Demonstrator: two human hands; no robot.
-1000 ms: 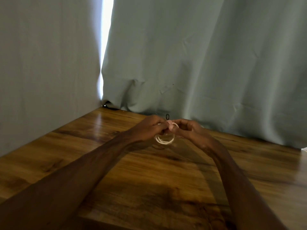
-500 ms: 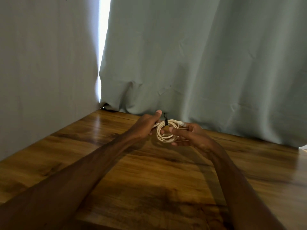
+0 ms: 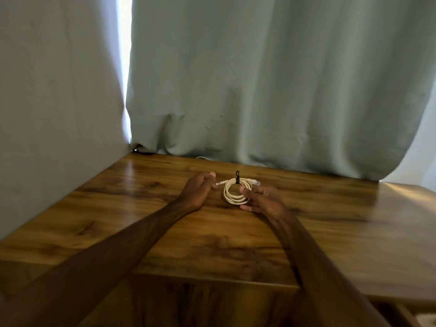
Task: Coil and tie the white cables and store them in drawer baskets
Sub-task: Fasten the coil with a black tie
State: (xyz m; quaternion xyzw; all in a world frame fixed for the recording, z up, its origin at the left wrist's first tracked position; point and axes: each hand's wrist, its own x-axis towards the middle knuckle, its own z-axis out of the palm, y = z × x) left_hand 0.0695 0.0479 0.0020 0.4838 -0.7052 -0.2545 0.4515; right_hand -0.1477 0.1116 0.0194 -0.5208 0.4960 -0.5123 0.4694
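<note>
While held in the right hand, 1 coiled, black-tied white cable.

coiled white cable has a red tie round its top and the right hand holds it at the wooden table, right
Not quite: the tie is black, not red, as the head view shows. It does wrap the top of the coiled white cable, which the right hand holds at the wooden table.

Your hands, pinched together a second ago, now parted: left hand drawn left off white cable coil; right hand alone holds it; black tie now exposed, upright.
</note>
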